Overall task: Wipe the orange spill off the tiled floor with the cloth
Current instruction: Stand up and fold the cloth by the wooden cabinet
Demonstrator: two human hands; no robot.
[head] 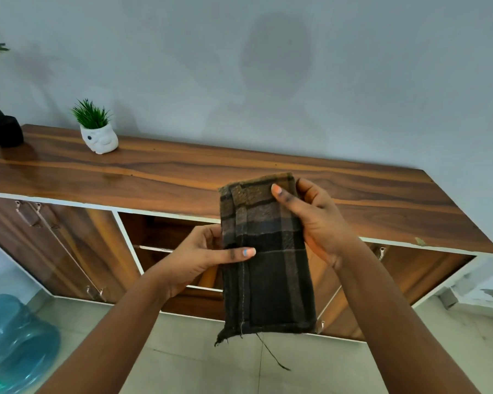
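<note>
A folded brown and dark plaid cloth hangs upright in front of me, with a loose thread trailing from its lower edge. My left hand grips its left edge at mid-height, thumb across the front. My right hand holds its upper right side, thumb pressed on the top part. Pale tiled floor shows below the cloth. No orange spill appears in this view.
A long wooden sideboard stands against the grey wall, with an open shelf bay behind the cloth and closed doors at the left. A small potted plant and a black object sit on top. A blue water jug lies at bottom left.
</note>
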